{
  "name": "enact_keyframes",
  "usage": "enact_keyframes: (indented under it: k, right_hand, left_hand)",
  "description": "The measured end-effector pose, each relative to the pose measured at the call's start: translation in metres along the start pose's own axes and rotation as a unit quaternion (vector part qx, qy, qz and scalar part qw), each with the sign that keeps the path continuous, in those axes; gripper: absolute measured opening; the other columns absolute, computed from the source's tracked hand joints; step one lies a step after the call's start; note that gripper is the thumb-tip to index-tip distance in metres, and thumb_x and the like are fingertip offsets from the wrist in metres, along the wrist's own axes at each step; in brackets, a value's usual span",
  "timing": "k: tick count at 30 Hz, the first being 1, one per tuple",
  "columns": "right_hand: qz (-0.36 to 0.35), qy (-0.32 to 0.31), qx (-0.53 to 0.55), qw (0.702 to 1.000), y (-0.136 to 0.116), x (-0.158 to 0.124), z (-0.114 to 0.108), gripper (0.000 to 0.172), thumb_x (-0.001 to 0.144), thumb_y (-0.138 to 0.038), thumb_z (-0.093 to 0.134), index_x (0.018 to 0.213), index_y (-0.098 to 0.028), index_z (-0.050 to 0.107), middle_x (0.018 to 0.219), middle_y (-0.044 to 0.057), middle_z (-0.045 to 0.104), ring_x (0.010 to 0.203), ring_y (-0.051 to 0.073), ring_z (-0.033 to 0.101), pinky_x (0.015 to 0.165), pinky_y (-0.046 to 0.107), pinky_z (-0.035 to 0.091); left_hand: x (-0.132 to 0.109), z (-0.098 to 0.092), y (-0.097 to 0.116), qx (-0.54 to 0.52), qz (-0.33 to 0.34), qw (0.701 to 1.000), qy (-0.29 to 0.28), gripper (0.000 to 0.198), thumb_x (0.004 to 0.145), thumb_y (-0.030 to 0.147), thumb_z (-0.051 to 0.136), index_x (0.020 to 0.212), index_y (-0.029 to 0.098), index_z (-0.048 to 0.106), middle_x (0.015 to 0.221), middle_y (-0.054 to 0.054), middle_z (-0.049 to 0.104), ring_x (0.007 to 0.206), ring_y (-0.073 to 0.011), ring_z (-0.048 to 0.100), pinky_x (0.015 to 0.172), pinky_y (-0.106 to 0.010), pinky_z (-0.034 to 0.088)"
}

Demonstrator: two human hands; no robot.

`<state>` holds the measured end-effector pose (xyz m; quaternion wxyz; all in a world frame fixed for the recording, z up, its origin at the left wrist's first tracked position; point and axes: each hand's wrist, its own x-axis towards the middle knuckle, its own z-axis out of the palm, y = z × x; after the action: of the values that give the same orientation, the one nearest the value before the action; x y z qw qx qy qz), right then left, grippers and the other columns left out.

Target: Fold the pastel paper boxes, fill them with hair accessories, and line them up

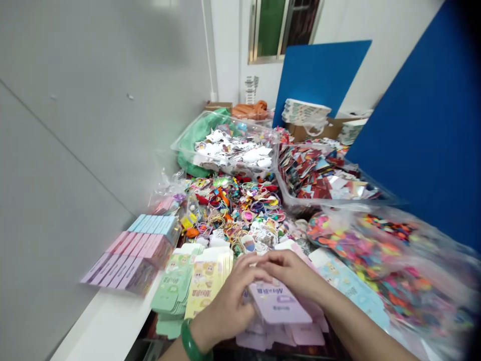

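Both my hands meet over a flat lilac paper box (278,303) at the front of the table. My left hand (229,296), with a green bangle at the wrist, curls its fingers round the box's left end. My right hand (291,271) grips the far end, fingers bent over it. Under the box lie more flat pink and lilac box blanks (300,335). Just beyond my hands spreads a heap of colourful hair ties and small trinkets (240,210).
Stacks of green and yellow flat boxes (195,283) lie left of my hands. Finished pink and blue boxes (139,250) line the table's left edge by the grey wall. Two clear bins (229,145) (323,175) stand behind; bagged coloured pieces (376,255) lie right. Blue boards lean behind.
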<state>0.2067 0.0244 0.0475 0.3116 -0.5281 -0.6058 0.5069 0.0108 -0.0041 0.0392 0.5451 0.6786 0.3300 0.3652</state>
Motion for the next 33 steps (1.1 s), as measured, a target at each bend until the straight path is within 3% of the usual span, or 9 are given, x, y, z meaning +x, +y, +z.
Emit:
enact_keyframes:
  k: [2, 3, 5, 7, 10, 16, 21, 28, 33]
  right_hand:
    - [0.002, 0.079, -0.2, 0.977, -0.01, 0.021, -0.027, 0.022, 0.082, -0.034, 0.058, 0.071, -0.02, 0.071, 0.072, 0.002, 0.071, 0.07, 0.018, 0.064, 0.065, 0.027, 0.045]
    - [0.022, 0.158, -0.304, 0.939, -0.015, 0.034, -0.046, 0.022, 0.085, -0.034, 0.056, 0.075, -0.022, 0.072, 0.077, 0.001, 0.073, 0.074, 0.018, 0.065, 0.068, 0.027, 0.045]
    - [0.065, 0.25, -0.36, 0.896, -0.024, 0.064, -0.09, 0.025, 0.089, -0.031, 0.051, 0.087, -0.019, 0.073, 0.089, 0.008, 0.074, 0.083, 0.023, 0.066, 0.072, 0.031, 0.044]
    - [0.108, 0.284, -0.392, 0.868, -0.026, 0.095, -0.129, 0.021, 0.088, -0.025, 0.052, 0.085, -0.015, 0.071, 0.096, 0.014, 0.072, 0.093, 0.026, 0.065, 0.076, 0.033, 0.044]
    - [0.168, 0.253, -0.412, 0.859, -0.017, 0.134, -0.162, 0.019, 0.087, -0.03, 0.062, 0.078, -0.014, 0.069, 0.089, 0.012, 0.071, 0.09, 0.024, 0.066, 0.078, 0.033, 0.048]
    - [0.211, 0.22, -0.41, 0.86, 0.005, 0.161, -0.173, 0.025, 0.094, -0.037, 0.058, 0.107, -0.016, 0.064, 0.108, 0.007, 0.066, 0.091, 0.017, 0.064, 0.081, 0.035, 0.054]
    - [0.205, 0.281, -0.401, 0.847, 0.007, 0.167, -0.186, 0.03, 0.094, -0.041, 0.056, 0.106, -0.015, 0.064, 0.106, 0.007, 0.066, 0.095, 0.019, 0.064, 0.084, 0.038, 0.053]
    - [0.177, 0.339, -0.372, 0.846, 0.005, 0.195, -0.189, 0.027, 0.09, -0.036, 0.062, 0.106, -0.015, 0.066, 0.108, 0.009, 0.068, 0.099, 0.021, 0.064, 0.087, 0.04, 0.051]
    - [0.14, 0.409, -0.334, 0.838, 0.004, 0.193, -0.196, 0.023, 0.076, -0.017, 0.063, 0.097, -0.011, 0.073, 0.107, 0.021, 0.07, 0.105, 0.031, 0.063, 0.086, 0.036, 0.046]
  left_hand:
    - [0.0, -0.001, -0.003, -0.043, -0.041, 0.998, 0.003, 0.019, 0.082, 0.02, 0.065, 0.101, 0.025, 0.065, 0.122, -0.008, 0.062, 0.119, -0.0271, 0.055, 0.102, -0.039, 0.04]
    - [0.0, -0.001, -0.005, -0.083, -0.075, 0.994, 0.018, 0.019, 0.084, 0.023, 0.065, 0.103, 0.025, 0.064, 0.115, -0.008, 0.065, 0.112, -0.0257, 0.059, 0.097, -0.038, 0.044]
    - [0.001, 0.0, -0.008, -0.16, -0.137, 0.976, 0.054, 0.031, 0.082, 0.028, 0.069, 0.111, 0.024, 0.06, 0.112, -0.007, 0.068, 0.106, -0.0251, 0.062, 0.092, -0.036, 0.048]
    - [0.003, 0.002, -0.011, -0.215, -0.165, 0.96, 0.077, 0.043, 0.08, 0.03, 0.072, 0.119, 0.024, 0.056, 0.118, -0.009, 0.068, 0.11, -0.0263, 0.062, 0.093, -0.036, 0.048]
    - [0.005, 0.003, -0.016, -0.232, -0.171, 0.953, 0.088, 0.05, 0.078, 0.028, 0.074, 0.124, 0.023, 0.055, 0.127, -0.009, 0.065, 0.118, -0.0282, 0.058, 0.099, -0.039, 0.046]
    - [0.007, -0.002, -0.029, -0.201, -0.169, 0.96, 0.099, 0.057, 0.072, 0.035, 0.078, 0.124, 0.022, 0.056, 0.132, -0.011, 0.062, 0.122, -0.0311, 0.055, 0.104, -0.043, 0.043]
    - [0.01, 0.001, -0.027, -0.201, -0.192, 0.952, 0.126, 0.054, 0.075, 0.033, 0.076, 0.122, 0.021, 0.055, 0.127, -0.011, 0.065, 0.116, -0.0292, 0.06, 0.098, -0.04, 0.046]
    - [0.01, 0.006, -0.018, -0.221, -0.174, 0.955, 0.098, 0.039, 0.081, 0.029, 0.071, 0.117, 0.023, 0.056, 0.112, -0.006, 0.071, 0.103, -0.0228, 0.065, 0.089, -0.034, 0.051]
    - [0.001, -0.016, -0.012, -0.195, -0.18, 0.947, 0.181, 0.041, 0.077, 0.035, 0.074, 0.112, 0.022, 0.057, 0.105, -0.005, 0.073, 0.098, -0.0225, 0.066, 0.085, -0.034, 0.053]
